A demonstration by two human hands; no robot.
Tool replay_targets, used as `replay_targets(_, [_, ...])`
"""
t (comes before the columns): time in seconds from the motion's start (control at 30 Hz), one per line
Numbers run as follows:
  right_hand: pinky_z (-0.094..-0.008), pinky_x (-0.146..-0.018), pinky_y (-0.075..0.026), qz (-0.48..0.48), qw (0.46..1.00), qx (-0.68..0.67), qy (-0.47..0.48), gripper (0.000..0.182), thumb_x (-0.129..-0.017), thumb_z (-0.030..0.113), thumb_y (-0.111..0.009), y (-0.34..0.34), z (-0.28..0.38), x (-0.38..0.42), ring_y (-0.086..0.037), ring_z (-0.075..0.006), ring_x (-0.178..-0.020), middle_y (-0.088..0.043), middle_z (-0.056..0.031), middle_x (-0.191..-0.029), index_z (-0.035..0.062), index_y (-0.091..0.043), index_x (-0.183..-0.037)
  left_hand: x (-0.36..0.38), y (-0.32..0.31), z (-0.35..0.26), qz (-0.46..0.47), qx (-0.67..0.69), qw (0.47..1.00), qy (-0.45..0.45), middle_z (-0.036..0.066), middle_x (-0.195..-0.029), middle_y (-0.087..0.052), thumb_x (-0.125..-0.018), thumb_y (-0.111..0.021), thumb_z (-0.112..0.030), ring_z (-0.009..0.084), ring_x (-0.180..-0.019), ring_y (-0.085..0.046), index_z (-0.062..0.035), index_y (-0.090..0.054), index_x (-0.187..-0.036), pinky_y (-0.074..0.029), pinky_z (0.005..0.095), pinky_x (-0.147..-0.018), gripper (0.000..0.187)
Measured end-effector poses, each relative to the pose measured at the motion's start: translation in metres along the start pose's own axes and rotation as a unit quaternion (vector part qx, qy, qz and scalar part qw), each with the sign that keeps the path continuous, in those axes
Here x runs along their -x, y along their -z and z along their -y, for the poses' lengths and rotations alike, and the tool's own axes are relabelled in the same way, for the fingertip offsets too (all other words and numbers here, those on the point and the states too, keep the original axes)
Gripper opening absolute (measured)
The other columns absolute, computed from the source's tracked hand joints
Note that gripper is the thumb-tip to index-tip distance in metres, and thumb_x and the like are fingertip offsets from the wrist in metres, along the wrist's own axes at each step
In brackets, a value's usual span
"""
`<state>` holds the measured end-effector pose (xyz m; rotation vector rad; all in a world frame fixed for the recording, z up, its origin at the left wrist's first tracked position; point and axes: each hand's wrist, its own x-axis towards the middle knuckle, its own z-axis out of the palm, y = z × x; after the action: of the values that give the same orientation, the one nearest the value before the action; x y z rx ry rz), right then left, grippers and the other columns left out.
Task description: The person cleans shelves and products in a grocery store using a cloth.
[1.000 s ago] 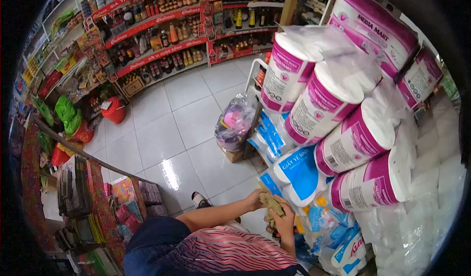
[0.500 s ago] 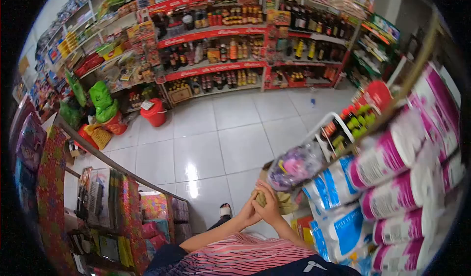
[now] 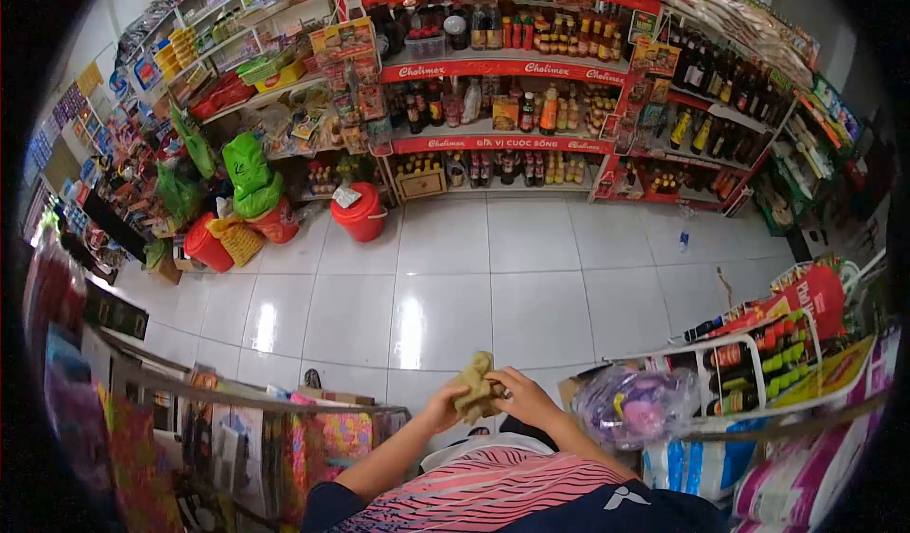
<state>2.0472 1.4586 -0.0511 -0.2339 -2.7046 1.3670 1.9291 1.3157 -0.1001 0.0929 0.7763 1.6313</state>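
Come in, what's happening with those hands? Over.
Left hand gripping crumpled olive-tan cloth. Right hand at cloth's edge. Purple bundle in clear plastic off to right, not touching hands.

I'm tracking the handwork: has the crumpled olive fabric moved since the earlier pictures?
Yes: the olive fabric has shifted left, away from the blue-and-white toilet-paper packs.

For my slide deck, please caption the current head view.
The left hand and right hand hold crumpled olive fabric above a tiled floor, facing shelves lined with bottles.
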Motion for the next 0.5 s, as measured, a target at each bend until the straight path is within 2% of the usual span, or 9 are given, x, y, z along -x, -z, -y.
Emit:
replay_targets(0.07, [-0.0312,-0.071,-0.044,-0.058,0.992,-0.094,-0.06,0.042,-0.064,0.006,-0.061,0.017,-0.036,-0.019,-0.052,-0.0224,-0.084,-0.05,-0.0108,-0.098,0.009,-0.049,-0.104,-0.035,-0.023,-0.014,0.037,-0.006,0.999,0.01,0.011,-0.109,-0.046,-0.074,-0.052,-0.018,0.0231,-0.098,-0.048,-0.0046,-0.034,-0.118,-0.041,0.0352,-0.08,0.05])
replay_targets(0.13, [-0.0232,-0.066,-0.043,-0.167,0.983,-0.077,-0.001,0.037,-0.063,-0.003,-0.057,0.041,-0.068,-0.041,-0.054,-0.0171,-0.075,-0.055,-0.008,-0.083,0.0039,-0.05,-0.098,-0.086,-0.034,-0.014,0.033,-0.11,0.992,-0.057,0.011,-0.105,-0.047,-0.072,-0.057,-0.015,0.0228,-0.096,-0.048,-0.0034,-0.034,-0.118,-0.041,0.0326,-0.079,0.052])
replay_targets(0.2, [-0.0269,-0.069,-0.044,-0.174,0.94,-0.281,-0.081,0.033,-0.065,-0.006,-0.056,0.064,-0.113,-0.067,-0.054,-0.0164,-0.081,-0.053,-0.0092,-0.091,0.001,-0.049,-0.096,-0.141,-0.047,-0.022,0.012,-0.211,0.976,-0.055,0.01,-0.105,-0.045,-0.072,-0.059,-0.015,0.02,-0.095,-0.047,-0.0013,-0.036,-0.116,-0.04,0.0298,-0.079,0.051])
replay_targets(0.27, [-0.0252,-0.068,-0.046,-0.194,0.924,-0.321,-0.071,0.032,-0.066,-0.008,-0.054,0.106,-0.127,-0.094,-0.054,-0.0141,-0.081,-0.052,-0.0085,-0.09,-0.0008,-0.048,-0.097,-0.203,-0.066,-0.034,-0.072,-0.404,0.878,-0.246,0.01,-0.109,-0.041,-0.074,-0.059,-0.015,0.017,-0.097,-0.045,-0.0005,-0.032,-0.117,-0.039,0.028,-0.08,0.053])
replay_targets(0.3, [-0.025,-0.067,-0.046,-0.211,0.889,-0.393,-0.104,0.032,-0.066,-0.008,-0.054,0.125,-0.133,-0.109,-0.054,-0.0146,-0.08,-0.052,-0.0082,-0.089,-0.0017,-0.047,-0.097,-0.229,-0.083,-0.045,-0.069,-0.406,0.875,-0.255,0.01,-0.109,-0.041,-0.074,-0.059,-0.015,0.017,-0.097,-0.045,-0.0005,-0.032,-0.117,-0.039,0.028,-0.08,0.053])
replay_targets(0.37, [-0.0244,-0.07,-0.045,-0.219,0.83,-0.492,-0.144,0.032,-0.067,-0.009,-0.053,0.16,-0.146,-0.139,-0.053,-0.0157,-0.082,-0.049,-0.008,-0.092,-0.0039,-0.045,-0.097,-0.269,-0.124,-0.074,-0.036,-0.27,0.934,-0.232,0.009,-0.111,-0.039,-0.073,-0.058,-0.009,0.016,-0.098,-0.043,-0.0019,-0.026,-0.12,-0.037,0.0267,-0.082,0.057])
replay_targets(0.4, [-0.0236,-0.073,-0.043,-0.23,0.856,-0.454,-0.086,0.032,-0.068,-0.007,-0.053,0.174,-0.159,-0.156,-0.05,-0.0151,-0.086,-0.047,-0.0066,-0.094,-0.0046,-0.045,-0.099,-0.29,-0.137,-0.085,-0.02,-0.199,0.956,-0.216,0.009,-0.111,-0.038,-0.072,-0.057,-0.007,0.0155,-0.098,-0.042,-0.0026,-0.023,-0.121,-0.036,0.026,-0.083,0.06])
replay_targets(0.43, [-0.0231,-0.074,-0.042,-0.219,0.866,-0.447,-0.056,0.033,-0.069,-0.006,-0.052,0.19,-0.171,-0.17,-0.05,-0.0148,-0.086,-0.046,-0.0057,-0.093,-0.0042,-0.045,-0.101,-0.32,-0.132,-0.09,-0.041,-0.316,0.899,-0.302,0.01,-0.107,-0.042,-0.073,-0.053,-0.004,0.0153,-0.094,-0.045,-0.0029,-0.027,-0.116,-0.04,0.0255,-0.078,0.051])
replay_targets(0.5, [-0.0226,-0.075,-0.041,-0.208,0.872,-0.442,-0.025,0.034,-0.07,-0.005,-0.052,0.221,-0.188,-0.197,-0.049,-0.0145,-0.087,-0.045,-0.0048,-0.092,-0.0038,-0.044,-0.102,-0.364,-0.136,-0.116,-0.051,-0.298,0.913,-0.273,0.01,-0.104,-0.044,-0.073,-0.052,-0.004,0.0153,-0.091,-0.047,-0.0023,-0.03,-0.113,-0.041,0.0254,-0.075,0.046])
